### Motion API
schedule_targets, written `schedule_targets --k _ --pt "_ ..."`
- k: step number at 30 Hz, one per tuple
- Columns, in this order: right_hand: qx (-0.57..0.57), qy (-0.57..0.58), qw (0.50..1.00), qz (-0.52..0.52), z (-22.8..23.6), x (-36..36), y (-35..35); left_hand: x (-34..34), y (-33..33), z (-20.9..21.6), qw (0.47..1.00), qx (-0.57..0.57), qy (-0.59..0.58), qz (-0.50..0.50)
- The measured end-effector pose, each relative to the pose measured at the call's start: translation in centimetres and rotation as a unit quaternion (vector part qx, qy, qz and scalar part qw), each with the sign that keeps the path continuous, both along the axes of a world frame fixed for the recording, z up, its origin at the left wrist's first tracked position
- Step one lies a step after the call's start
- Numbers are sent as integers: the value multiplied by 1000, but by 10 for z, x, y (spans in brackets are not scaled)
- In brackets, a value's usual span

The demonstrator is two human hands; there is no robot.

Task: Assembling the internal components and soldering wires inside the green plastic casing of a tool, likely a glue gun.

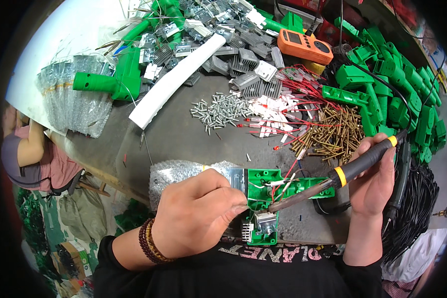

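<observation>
My right hand [373, 186] is wrapped round the black, yellow-banded handle of a soldering iron [357, 165]. The iron's brown metal shaft slants left and down, its tip over an opened green plastic housing [268, 175]. Inside that housing are thin wires, a white connector piece and a small silvery metal part [266, 223]. Close to the iron's tip, my left hand [198, 211] is closed in a pinch at the housing's left side; what its fingers hold is hidden. Partly behind this hand lies a bubble-wrapped flat part [164, 178], against the housing.
Screws [222, 110], brass-coloured pins [332, 131] and red-wired parts [303, 82] lie in piles beyond the housing. Grey heat sinks [248, 57], a white strip [178, 82] and an orange meter [305, 46] are farther back. Green housings [397, 74] and black cables [417, 203] crowd the right. Another person [39, 154] is at left.
</observation>
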State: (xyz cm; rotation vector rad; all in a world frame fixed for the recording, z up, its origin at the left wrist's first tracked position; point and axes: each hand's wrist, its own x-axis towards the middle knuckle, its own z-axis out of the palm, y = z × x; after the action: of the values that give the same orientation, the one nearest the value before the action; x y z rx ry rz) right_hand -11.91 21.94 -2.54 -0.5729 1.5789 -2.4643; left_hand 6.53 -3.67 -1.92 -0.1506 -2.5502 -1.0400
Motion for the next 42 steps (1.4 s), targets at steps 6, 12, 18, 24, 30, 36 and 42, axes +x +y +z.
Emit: schedule_targets --k 6,12,18,24,30,36,42 --pt "1 -3 1000 -10 1 2 -1 -2 2 0 1000 9 5 -6" --pt "-6 -7 1000 -7 2 4 0 -4 4 -3 1000 -2 29 -9" --pt "-9 12 998 62 5 3 2 -6 5 -1 1000 -3 17 -16" --pt "-7 2 1000 7 2 2 0 -6 6 -1 1000 -6 15 -24" --pt "-5 3 1000 -6 2 3 -1 -4 -22 26 995 -39 -51 -78" --pt "-5 6 1000 10 1 2 2 -47 -29 38 987 14 4 -157" --pt "-12 1 1000 2 2 2 3 -73 -17 3 956 183 -138 -182"
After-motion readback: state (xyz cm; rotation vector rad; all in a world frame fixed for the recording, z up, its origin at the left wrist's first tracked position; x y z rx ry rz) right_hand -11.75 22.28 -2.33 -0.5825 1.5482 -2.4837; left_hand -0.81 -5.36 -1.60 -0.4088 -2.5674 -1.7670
